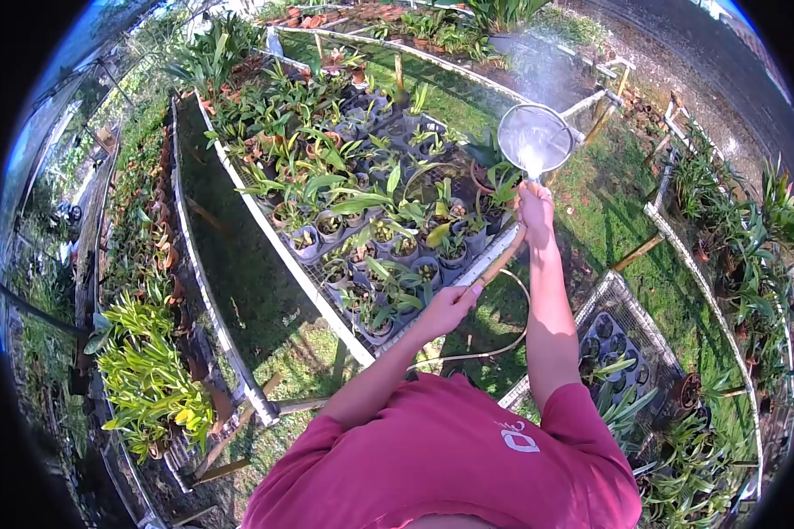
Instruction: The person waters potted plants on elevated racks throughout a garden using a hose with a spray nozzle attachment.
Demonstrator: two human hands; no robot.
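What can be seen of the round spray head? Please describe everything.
The round spray head is wide, with a pale rim around a greyish middle and a bright white patch near its narrow neck; whether it is metal or plastic, I cannot tell. It is in use: white mist spreads from its far side. It is held out ahead, over grass and beside potted plants, at the end of a tan hose. The right hand is closed just behind it.

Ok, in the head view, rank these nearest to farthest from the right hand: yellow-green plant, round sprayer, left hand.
1. Round sprayer, just above the right hand.
2. Left hand, lower left.
3. Yellow-green plant, far left.
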